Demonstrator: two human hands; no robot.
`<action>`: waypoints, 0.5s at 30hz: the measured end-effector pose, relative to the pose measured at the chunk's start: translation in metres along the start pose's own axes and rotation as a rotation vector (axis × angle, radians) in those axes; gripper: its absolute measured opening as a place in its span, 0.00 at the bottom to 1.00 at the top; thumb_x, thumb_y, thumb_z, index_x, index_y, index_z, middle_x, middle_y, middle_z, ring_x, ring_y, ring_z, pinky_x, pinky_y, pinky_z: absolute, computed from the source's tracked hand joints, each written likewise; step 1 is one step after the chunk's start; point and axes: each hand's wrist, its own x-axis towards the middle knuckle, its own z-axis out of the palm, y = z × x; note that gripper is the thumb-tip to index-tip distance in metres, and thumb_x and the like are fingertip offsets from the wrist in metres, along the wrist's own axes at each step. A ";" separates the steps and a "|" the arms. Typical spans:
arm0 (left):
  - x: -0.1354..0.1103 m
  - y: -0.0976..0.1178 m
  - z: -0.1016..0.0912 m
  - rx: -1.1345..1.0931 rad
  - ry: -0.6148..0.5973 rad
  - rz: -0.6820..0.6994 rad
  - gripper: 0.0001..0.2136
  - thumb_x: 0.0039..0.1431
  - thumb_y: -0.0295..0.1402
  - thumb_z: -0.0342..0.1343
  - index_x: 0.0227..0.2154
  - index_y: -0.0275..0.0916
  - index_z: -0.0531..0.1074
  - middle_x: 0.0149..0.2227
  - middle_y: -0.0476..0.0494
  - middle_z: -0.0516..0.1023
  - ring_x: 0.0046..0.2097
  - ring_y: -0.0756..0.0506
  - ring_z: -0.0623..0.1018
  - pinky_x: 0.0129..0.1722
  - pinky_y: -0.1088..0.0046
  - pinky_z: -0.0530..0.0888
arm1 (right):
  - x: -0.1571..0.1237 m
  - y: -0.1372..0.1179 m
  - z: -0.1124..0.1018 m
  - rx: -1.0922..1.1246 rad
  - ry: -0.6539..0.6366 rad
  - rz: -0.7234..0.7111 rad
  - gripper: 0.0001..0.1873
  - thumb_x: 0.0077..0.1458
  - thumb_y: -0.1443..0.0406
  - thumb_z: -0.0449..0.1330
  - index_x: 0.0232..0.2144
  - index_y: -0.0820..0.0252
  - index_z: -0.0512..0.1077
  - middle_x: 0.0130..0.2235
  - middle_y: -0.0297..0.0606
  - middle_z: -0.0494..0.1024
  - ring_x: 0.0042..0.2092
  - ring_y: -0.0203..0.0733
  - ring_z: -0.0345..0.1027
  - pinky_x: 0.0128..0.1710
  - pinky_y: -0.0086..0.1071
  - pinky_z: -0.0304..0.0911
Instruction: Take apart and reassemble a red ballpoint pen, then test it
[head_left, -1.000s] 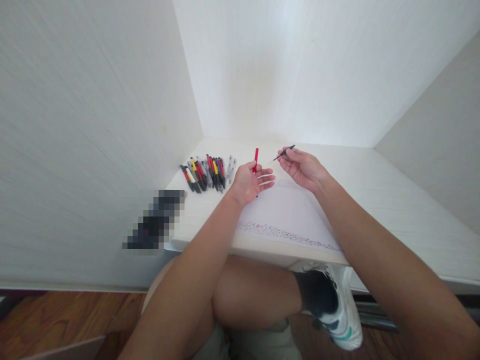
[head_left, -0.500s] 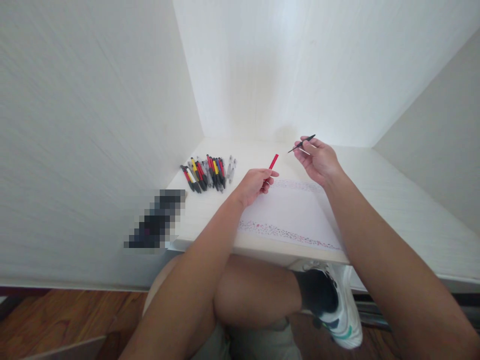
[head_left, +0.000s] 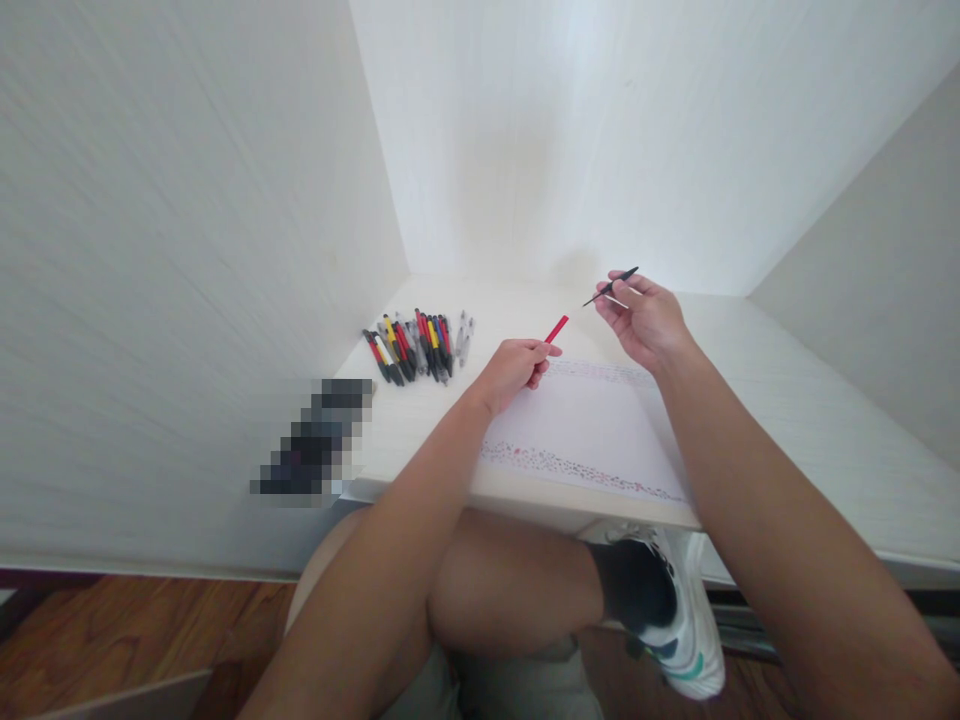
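My left hand [head_left: 512, 375] is closed around a red pen barrel [head_left: 557, 329], whose open-looking upper end slants up and to the right. My fingers hide its lower part. Up and to the right, my right hand [head_left: 646, 322] pinches a black pen top [head_left: 627, 276] with a thin dark refill [head_left: 591, 300] sticking out toward the barrel. A gap separates the refill's tip from the red barrel. Beneath my hands lies a white sheet of paper [head_left: 589, 415] with small red and dark marks along its near and far edges.
Several pens [head_left: 412, 345] in red, yellow, white, black and clear plastic lie in a row on the left of the white tabletop [head_left: 757, 400]. A pixelated dark object [head_left: 311, 440] is at the left edge. White panels enclose the left, back and right.
The red barrel has tilted further right and shifted slightly right. My right hand with the refill has moved slightly right as well. Both hands keep their hold.
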 end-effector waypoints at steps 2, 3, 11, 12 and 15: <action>-0.001 0.000 0.000 0.007 -0.002 0.011 0.08 0.65 0.26 0.53 0.33 0.33 0.78 0.22 0.49 0.64 0.22 0.52 0.62 0.24 0.71 0.56 | -0.002 -0.001 0.002 -0.020 -0.015 0.019 0.09 0.54 0.63 0.66 0.39 0.53 0.73 0.41 0.39 0.78 0.49 0.44 0.74 0.54 0.41 0.73; -0.001 0.000 0.000 0.013 -0.002 0.013 0.09 0.65 0.26 0.53 0.33 0.33 0.78 0.22 0.49 0.64 0.22 0.52 0.62 0.24 0.71 0.57 | -0.004 -0.002 0.003 -0.028 -0.029 0.030 0.09 0.54 0.64 0.66 0.39 0.53 0.73 0.41 0.39 0.78 0.48 0.43 0.74 0.54 0.41 0.73; -0.005 0.005 0.004 0.031 0.010 0.019 0.08 0.65 0.26 0.54 0.33 0.34 0.78 0.22 0.49 0.65 0.22 0.52 0.62 0.24 0.72 0.57 | -0.015 0.000 0.016 -0.059 -0.172 0.079 0.12 0.54 0.63 0.68 0.41 0.57 0.75 0.41 0.41 0.78 0.41 0.41 0.74 0.53 0.41 0.72; -0.005 0.005 0.004 0.036 0.012 0.019 0.08 0.65 0.26 0.54 0.32 0.34 0.78 0.22 0.49 0.66 0.22 0.53 0.62 0.24 0.72 0.57 | -0.015 0.000 0.016 -0.050 -0.175 0.086 0.12 0.54 0.63 0.68 0.41 0.57 0.75 0.41 0.41 0.78 0.40 0.40 0.74 0.53 0.41 0.72; -0.005 0.006 0.005 0.055 0.013 0.028 0.08 0.65 0.27 0.55 0.33 0.34 0.78 0.24 0.48 0.68 0.22 0.53 0.63 0.24 0.72 0.58 | -0.017 -0.002 0.017 -0.020 -0.179 0.103 0.11 0.53 0.65 0.68 0.40 0.58 0.75 0.40 0.40 0.79 0.39 0.39 0.74 0.52 0.40 0.72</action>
